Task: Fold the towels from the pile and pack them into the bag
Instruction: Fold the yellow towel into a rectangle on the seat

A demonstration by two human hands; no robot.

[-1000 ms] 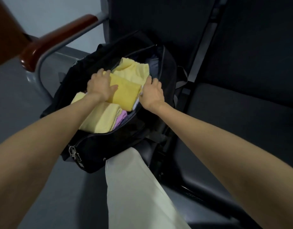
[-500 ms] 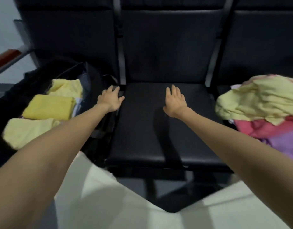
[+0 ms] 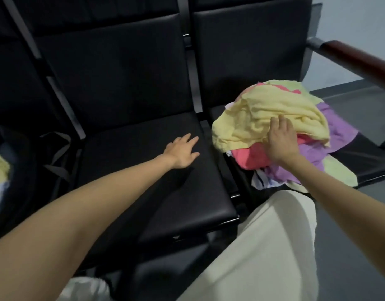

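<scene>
Right grip (image 3: 280,140) fingers spread, resting on yellow towel (image 3: 267,114) atop towel pile (image 3: 330,135) on right seat; left grip (image 3: 183,153) wide, flat over middle seat (image 3: 143,170); bag (image 3: 18,166) far left

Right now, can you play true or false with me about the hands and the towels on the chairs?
1. The right hand is on the pale yellow towel atop the pile. True.
2. The left hand holds a pink towel. False: it holds nothing, its fingers spread over the black middle seat.
3. The pile lies on the floor. False: it lies on the right-hand seat.
4. Pink towel and purple towel peek out under the yellow one. True.
5. The bag is at the far left edge. True.
</scene>
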